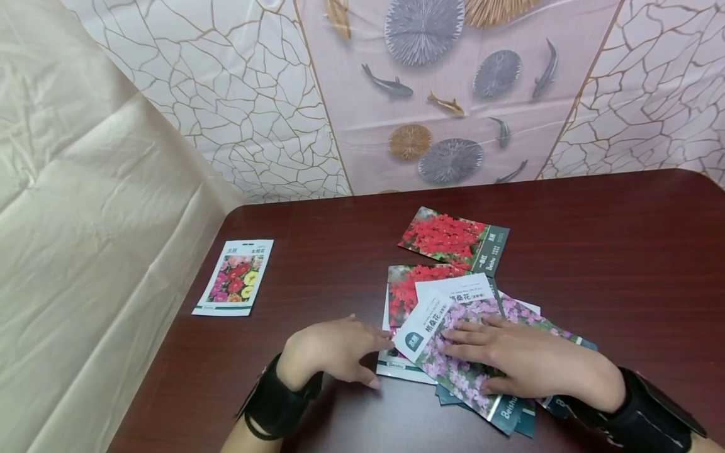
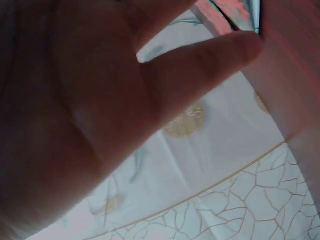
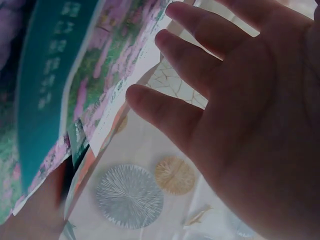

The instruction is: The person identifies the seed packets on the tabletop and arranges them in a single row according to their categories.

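Several flower seed packets lie in an overlapping pile at the middle right of the table. On top is a packet with pale purple flowers (image 1: 455, 377), and my right hand (image 1: 521, 352) rests over it with fingers spread. In the right wrist view, my right fingers (image 3: 187, 55) are straight beside the packets. My left hand (image 1: 337, 349) is at the pile's left edge, fingertips near the top packet's corner; whether they touch is unclear. Its thumb (image 2: 210, 62) stretches out in the left wrist view. Beneath lie a red-flower packet (image 1: 401, 296) and a white-bordered packet (image 1: 404, 370).
Another red-flower packet (image 1: 444, 239) lies at the back of the pile. Apart on the left is a white packet with mixed flowers (image 1: 233, 277). The dark wooden table (image 1: 317, 264) meets a patterned cloth (image 1: 368, 126) behind and a cream cloth (image 1: 113, 251) at left.
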A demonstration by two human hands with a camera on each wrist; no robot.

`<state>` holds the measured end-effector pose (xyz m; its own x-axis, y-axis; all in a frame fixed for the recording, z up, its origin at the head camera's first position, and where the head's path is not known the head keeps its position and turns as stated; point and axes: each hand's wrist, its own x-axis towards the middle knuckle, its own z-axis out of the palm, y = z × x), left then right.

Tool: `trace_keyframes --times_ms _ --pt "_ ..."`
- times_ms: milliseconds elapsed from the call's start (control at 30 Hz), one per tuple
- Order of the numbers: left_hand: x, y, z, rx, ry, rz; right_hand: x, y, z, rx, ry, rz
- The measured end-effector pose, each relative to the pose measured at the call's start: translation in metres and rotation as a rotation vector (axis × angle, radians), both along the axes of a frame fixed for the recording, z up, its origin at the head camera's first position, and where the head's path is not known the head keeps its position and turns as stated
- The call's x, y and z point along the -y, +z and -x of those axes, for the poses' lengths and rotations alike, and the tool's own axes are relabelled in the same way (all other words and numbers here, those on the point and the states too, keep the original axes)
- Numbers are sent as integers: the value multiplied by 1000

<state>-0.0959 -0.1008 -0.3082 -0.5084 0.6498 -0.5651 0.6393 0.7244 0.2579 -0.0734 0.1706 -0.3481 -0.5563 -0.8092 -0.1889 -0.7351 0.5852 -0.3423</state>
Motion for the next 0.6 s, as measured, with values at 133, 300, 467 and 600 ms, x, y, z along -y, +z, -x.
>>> trace_keyframes --times_ms 133,300,467,600 --pt "-3 -6 1 -8 -20 29 0 -4 1 4 12 -32" --pt "-8 -12 1 10 14 65 0 -8 1 21 -3 -45" --pt "-10 -14 0 3 60 93 0 -9 1 31 -40 -35" --pt "-10 -14 -1 -2 96 113 -2 -8 2 42 -82 -33"
